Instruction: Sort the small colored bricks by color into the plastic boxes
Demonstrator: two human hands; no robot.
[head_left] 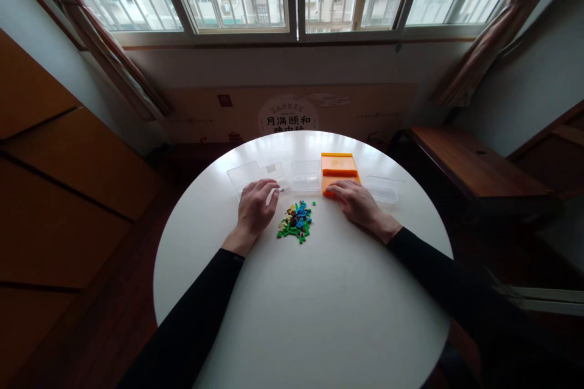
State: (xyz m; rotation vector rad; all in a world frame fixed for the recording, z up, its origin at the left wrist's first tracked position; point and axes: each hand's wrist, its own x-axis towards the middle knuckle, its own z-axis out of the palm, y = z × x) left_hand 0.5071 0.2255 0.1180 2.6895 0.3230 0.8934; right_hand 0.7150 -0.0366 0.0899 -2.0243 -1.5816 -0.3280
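A small heap of tiny building bricks (295, 222) in green, blue, yellow, cream and dark brown lies on the table between my hands. My left hand (256, 208) is left of the heap, fingers curled and thumb close to them, over the near edge of the clear plastic boxes. Whatever its fingertips hold, if anything, is too small to make out. The fingers of my right hand (354, 202) are bent together over the near compartment of an orange plastic box (338, 163); their tips are partly hidden there. One loose green brick (314, 203) lies just right of the heap.
Clear plastic boxes stand in a row: a left one (244, 174), a small one (272, 169), a middle one (305, 175) and a right one (384, 189) beyond my right hand. All rest on a round white table (319, 316). A wooden bench (479, 161) stands right.
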